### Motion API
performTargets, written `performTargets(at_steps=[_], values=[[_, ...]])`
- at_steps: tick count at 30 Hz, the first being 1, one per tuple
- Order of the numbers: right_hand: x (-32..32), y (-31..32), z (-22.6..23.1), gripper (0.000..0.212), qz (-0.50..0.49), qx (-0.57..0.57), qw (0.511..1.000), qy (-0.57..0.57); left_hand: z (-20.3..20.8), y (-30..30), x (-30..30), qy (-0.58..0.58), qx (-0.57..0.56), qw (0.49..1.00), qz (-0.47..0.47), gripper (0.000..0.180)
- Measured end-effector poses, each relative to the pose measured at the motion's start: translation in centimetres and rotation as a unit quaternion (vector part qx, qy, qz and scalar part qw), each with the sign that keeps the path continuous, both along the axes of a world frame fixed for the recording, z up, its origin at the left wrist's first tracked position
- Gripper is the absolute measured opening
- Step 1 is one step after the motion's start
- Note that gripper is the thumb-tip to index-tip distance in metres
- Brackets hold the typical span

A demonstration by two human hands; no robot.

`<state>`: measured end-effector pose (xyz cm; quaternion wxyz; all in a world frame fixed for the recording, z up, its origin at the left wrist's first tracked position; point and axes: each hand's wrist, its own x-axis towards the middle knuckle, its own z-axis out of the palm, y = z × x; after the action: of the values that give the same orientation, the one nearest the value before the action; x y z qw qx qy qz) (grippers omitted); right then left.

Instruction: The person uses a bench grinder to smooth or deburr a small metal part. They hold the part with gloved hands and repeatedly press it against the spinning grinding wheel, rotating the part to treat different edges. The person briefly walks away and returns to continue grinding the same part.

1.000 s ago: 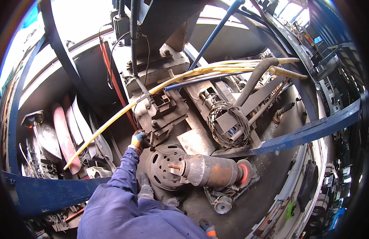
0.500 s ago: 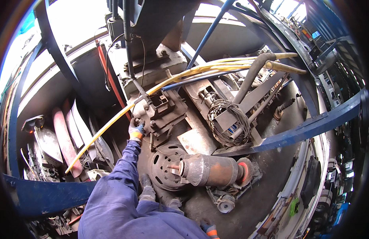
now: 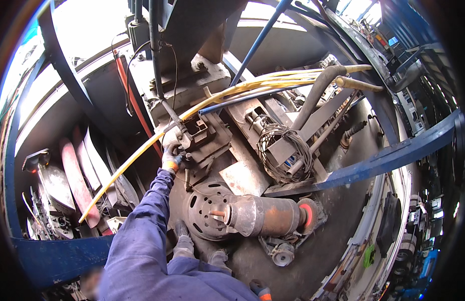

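Note:
My left arm, in a blue sleeve, reaches forward to a dusty metal machine (image 3: 205, 138). My left hand (image 3: 171, 157), in a grey and orange glove with dark fingertips, is at the machine's near left corner. Its fingers are curled against a small dark part there, which they mostly cover. Next to the hand a bolt-like knob (image 3: 188, 157) stands up from the machine. My right hand (image 3: 261, 289), gloved in dark and orange, hangs low at the bottom edge. Only part of it shows, and its fingers are hard to make out.
A slotted steel wheel (image 3: 205, 204) lies by my feet, beside a bench grinder-like motor (image 3: 270, 215) with a reddish disc. Yellow hoses (image 3: 137, 155) cross over the machine. A coil of cable (image 3: 280, 173) hangs at right. Blue frame bars (image 3: 383, 168) curve around; long panels (image 3: 82, 180) lean at left.
The view has shifted slightly, so the machine sits a little further left. My left hand has moved slightly closer to the knob. My right hand stays low at the bottom edge.

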<state>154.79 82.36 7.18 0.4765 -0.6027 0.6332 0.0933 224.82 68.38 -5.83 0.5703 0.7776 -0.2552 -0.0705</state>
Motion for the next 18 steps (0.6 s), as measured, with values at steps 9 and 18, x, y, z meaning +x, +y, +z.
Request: performTargets(at_steps=[9, 18], values=[[5.1, -1.4, 5.9, 0.044, -0.061, 0.066, 0.995, 0.042, 0.7, 1.1, 0.8, -0.1, 0.002, 0.995, 0.011, 0.031], [5.5, -0.4, 5.6, 0.038, -0.033, 0.02, 0.999, 0.023, 4.5, 1.6, -0.4, 0.241, -0.103, 0.964, -0.034, 0.053]])
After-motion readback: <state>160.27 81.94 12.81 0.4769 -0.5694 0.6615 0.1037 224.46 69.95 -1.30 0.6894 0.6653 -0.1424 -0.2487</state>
